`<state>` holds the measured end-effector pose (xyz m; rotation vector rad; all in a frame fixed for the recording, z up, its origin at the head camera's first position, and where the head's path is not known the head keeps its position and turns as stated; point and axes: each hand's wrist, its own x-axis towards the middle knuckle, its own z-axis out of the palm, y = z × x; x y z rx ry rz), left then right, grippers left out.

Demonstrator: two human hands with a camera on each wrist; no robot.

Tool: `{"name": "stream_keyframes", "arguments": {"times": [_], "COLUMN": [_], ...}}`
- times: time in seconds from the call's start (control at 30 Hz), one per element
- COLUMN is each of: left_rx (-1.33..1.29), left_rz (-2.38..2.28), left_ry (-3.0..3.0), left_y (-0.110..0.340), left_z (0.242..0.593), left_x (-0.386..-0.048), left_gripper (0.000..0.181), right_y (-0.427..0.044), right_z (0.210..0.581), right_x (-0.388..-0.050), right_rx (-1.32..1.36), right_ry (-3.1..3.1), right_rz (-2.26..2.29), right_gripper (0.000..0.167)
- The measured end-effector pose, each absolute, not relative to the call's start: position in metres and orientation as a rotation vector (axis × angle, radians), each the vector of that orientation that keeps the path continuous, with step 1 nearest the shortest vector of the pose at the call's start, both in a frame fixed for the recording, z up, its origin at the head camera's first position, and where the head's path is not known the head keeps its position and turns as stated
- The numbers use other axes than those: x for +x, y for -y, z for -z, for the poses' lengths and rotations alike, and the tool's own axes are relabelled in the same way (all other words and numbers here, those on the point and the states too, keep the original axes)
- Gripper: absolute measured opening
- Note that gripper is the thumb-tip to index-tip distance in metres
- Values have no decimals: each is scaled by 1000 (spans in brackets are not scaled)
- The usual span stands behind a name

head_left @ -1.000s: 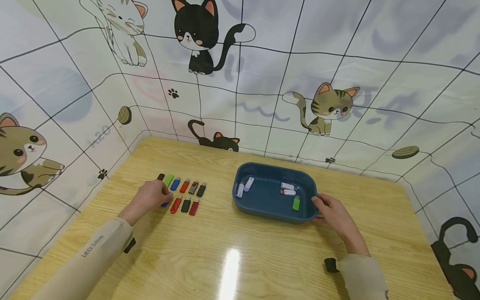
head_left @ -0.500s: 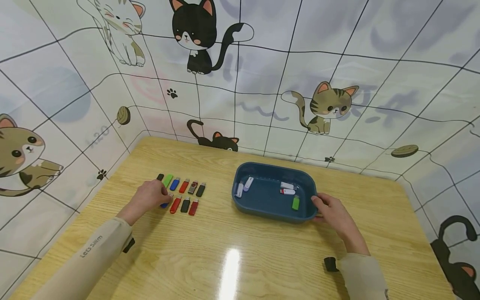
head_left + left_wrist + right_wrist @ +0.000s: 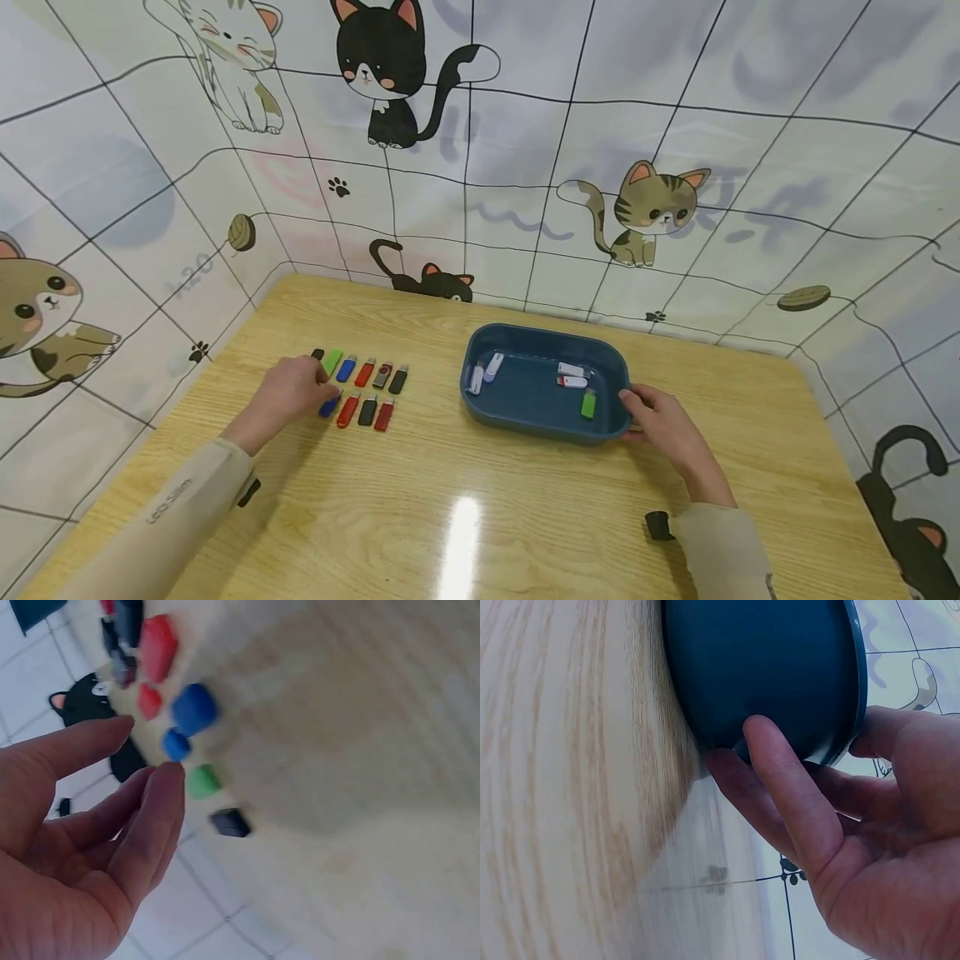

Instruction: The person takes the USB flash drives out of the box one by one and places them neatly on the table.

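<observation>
My left hand hovers by the near end of two rows of USB sticks, closest to a blue USB stick in the front row. A gap shows between its thumb and fingers in the left wrist view, and nothing is held. Beside that stick lie a red one, a black one and a dark red one. My right hand grips the right end of a dark blue plastic bin, thumb at the rim and fingers beneath. Inside lie a green USB stick and several white ones.
The back row holds several more sticks, among them a green one, a blue one and a red one. A wall sheet with printed cats closes off the back and sides of the wooden table.
My left hand has drawn back slightly to the left, and its fingers have parted from the blue USB stick, which now shows more. The right hand keeps its grip on the bin.
</observation>
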<state>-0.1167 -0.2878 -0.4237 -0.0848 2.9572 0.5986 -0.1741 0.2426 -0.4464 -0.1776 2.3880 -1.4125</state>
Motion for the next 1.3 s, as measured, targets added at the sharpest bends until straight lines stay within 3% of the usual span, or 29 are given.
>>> {"name": "stream_keyframes", "arguments": {"times": [0.2, 0.6, 0.97, 1.1, 1.3], "left_rx": [106, 429, 491, 512, 514], "left_rz": [-652, -824, -588, -500, -428], "left_ry": [-3123, -3064, -2944, -2918, -2892], "left_y": [258, 145, 84, 72, 61], "left_z": [400, 360, 357, 360, 369], "left_x": [-121, -151, -190, -203, -217], "left_gripper": [23, 24, 36, 26, 41], "right_y": [-242, -242, -242, -242, -244], "right_z": [446, 445, 445, 445, 448], "right_x": [-174, -174, -174, -175, -175], "right_rx": [-187, -183, -186, -184, -185], "right_ry": [-2390, -2379, -2384, -2387, -2377], "right_rz": [1417, 1430, 1421, 1413, 1421], "right_gripper": [63, 61, 62, 63, 63]}}
